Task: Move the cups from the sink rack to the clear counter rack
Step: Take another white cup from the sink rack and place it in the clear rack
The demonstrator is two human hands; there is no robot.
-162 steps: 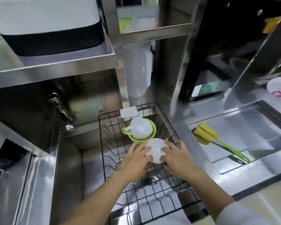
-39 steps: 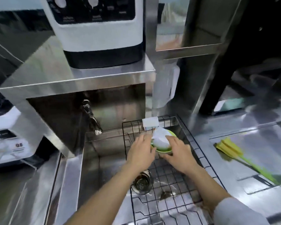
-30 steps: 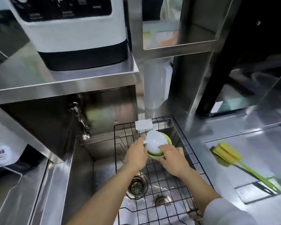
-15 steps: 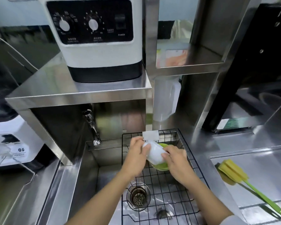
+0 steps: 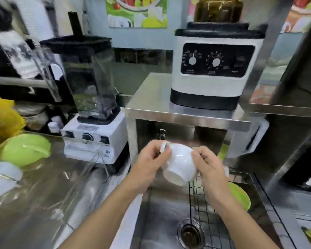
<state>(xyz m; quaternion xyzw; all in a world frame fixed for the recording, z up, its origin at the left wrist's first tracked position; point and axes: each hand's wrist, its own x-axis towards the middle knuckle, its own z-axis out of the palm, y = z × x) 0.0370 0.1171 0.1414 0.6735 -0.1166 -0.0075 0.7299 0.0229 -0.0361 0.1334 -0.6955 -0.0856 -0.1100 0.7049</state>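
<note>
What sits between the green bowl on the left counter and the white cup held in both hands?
In the head view, a white-based blender stands between the green bowl and the white cup.

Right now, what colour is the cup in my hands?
White cup, seen from the head camera.

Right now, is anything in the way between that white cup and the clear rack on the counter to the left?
Nothing visible blocks it. Both hands, left and right, hold the white cup above the sink. The clear rack lies lower left, already holding a green cup and a white one. The blender stands behind that path.
</note>
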